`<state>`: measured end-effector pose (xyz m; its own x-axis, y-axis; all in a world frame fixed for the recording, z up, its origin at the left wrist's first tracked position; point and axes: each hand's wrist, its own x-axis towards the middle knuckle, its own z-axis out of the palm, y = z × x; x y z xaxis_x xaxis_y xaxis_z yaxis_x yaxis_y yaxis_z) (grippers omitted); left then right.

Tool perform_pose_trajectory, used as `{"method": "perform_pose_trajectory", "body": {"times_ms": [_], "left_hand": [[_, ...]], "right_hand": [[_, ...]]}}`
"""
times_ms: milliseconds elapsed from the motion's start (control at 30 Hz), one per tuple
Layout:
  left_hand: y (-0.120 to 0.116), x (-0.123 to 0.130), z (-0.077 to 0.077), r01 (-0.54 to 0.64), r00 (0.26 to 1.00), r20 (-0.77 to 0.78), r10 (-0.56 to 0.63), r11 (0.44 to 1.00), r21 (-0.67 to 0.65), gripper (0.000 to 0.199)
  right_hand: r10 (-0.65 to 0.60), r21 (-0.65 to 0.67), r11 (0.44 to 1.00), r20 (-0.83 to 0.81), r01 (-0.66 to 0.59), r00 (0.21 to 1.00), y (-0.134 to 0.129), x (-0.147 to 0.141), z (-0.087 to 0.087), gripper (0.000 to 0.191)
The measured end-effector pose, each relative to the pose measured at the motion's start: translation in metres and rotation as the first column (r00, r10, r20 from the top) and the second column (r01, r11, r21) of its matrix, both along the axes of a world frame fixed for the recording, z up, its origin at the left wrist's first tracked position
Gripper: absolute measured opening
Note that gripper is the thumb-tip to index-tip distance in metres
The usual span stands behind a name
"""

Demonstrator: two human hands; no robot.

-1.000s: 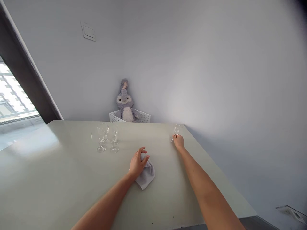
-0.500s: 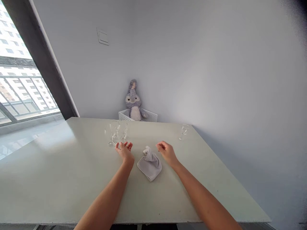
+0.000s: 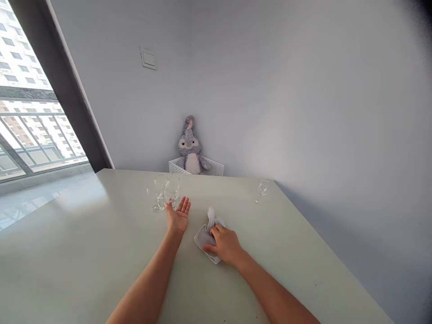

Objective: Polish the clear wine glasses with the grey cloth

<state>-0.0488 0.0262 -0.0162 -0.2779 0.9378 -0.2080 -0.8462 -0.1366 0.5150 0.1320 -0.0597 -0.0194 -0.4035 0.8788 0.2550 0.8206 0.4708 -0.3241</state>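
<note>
My left hand (image 3: 177, 217) is held palm up with its fingers stretched out and nothing in it. Just behind and left of it stands a cluster of clear stemmed glasses (image 3: 158, 208), their outlines overlapping. A light grey cloth (image 3: 203, 236) lies crumpled on the table, one fold standing up at its far end. My right hand (image 3: 227, 245) reaches over the cloth's right side, fingers curled into the fabric and thumb lying across its near part. The hand hides some of the cloth.
Another clear stemmed glass (image 3: 262, 191) stands near the far right corner of the pale table (image 3: 84, 261). Behind the far edge, a grey plush rabbit (image 3: 192, 148) sits in a white perforated basket (image 3: 216, 169). Walls border the back and right; a window is at left.
My right hand has moved down and toward me onto the cloth and taken hold of it. My left hand has turned its palm further up beside the glasses.
</note>
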Motion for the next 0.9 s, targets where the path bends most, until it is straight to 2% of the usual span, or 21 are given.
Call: {"method": "perform_pose_trajectory", "body": {"times_ms": [133,200,267,333,433,533,567,633,667,733,767,800,867,900], "left_hand": [[0.002,-0.001,-0.002,0.004,1.000,0.013,-0.004,1.000,-0.016,0.035],[0.002,0.000,-0.003,0.011,1.000,0.022,-0.010,1.000,-0.025,0.037],[0.000,0.004,-0.003,0.024,0.999,0.040,-0.023,0.999,-0.026,0.038],[-0.003,0.009,-0.003,0.044,0.997,0.057,-0.042,0.999,-0.030,0.036],[-0.009,0.018,-0.001,0.108,0.992,0.068,-0.106,0.994,-0.025,0.028],[-0.015,0.027,-0.001,0.192,0.980,0.054,-0.193,0.981,0.010,0.021],[-0.016,0.029,-0.002,0.214,0.976,0.045,-0.214,0.977,0.018,0.020],[-0.017,0.031,-0.004,0.241,0.970,0.032,-0.241,0.970,0.026,0.019],[-0.017,0.031,-0.004,0.245,0.969,0.028,-0.245,0.969,0.026,0.019],[-0.017,0.029,-0.004,0.236,0.971,0.023,-0.237,0.972,0.020,0.019],[-0.016,0.028,-0.003,0.225,0.974,0.021,-0.225,0.974,0.015,0.019],[-0.016,0.027,-0.003,0.212,0.977,0.020,-0.212,0.977,0.010,0.019],[-0.015,0.025,-0.002,0.191,0.981,0.019,-0.191,0.982,0.003,0.019],[-0.015,0.025,-0.001,0.188,0.982,0.019,-0.188,0.982,0.002,0.019]], "right_hand": [[0.172,-0.089,0.981,-0.031,-0.174,0.985,0.000,0.004,0.003,0.013],[0.264,-0.143,0.951,-0.089,-0.274,0.960,0.000,0.011,0.009,0.017],[0.295,-0.197,0.925,-0.171,-0.326,0.940,0.002,0.019,0.015,0.021],[0.221,-0.213,0.935,-0.274,-0.283,0.936,0.003,0.024,0.019,0.020],[0.046,-0.162,0.981,-0.355,-0.110,0.934,0.003,0.018,0.018,0.021],[0.023,-0.077,0.996,-0.186,-0.038,0.982,-0.001,-0.002,0.005,0.046],[0.017,-0.061,0.998,-0.104,-0.024,0.994,-0.002,-0.009,0.000,0.048],[-0.026,-0.063,0.998,-0.011,0.025,1.000,0.000,-0.017,-0.010,0.031],[-0.048,-0.082,0.996,-0.026,0.046,0.998,0.002,-0.018,-0.013,0.020],[-0.099,-0.165,0.984,-0.201,0.066,0.975,0.011,-0.011,-0.015,0.018],[-0.138,-0.216,0.974,-0.349,0.064,0.927,0.017,-0.004,-0.013,0.022],[-0.183,-0.262,0.964,-0.515,0.050,0.838,0.022,0.006,-0.011,0.026],[-0.259,-0.307,0.952,-0.799,0.002,0.543,0.032,0.026,-0.003,0.035],[-0.265,-0.291,0.957,-0.869,0.001,0.418,0.035,0.035,0.001,0.040]]}}
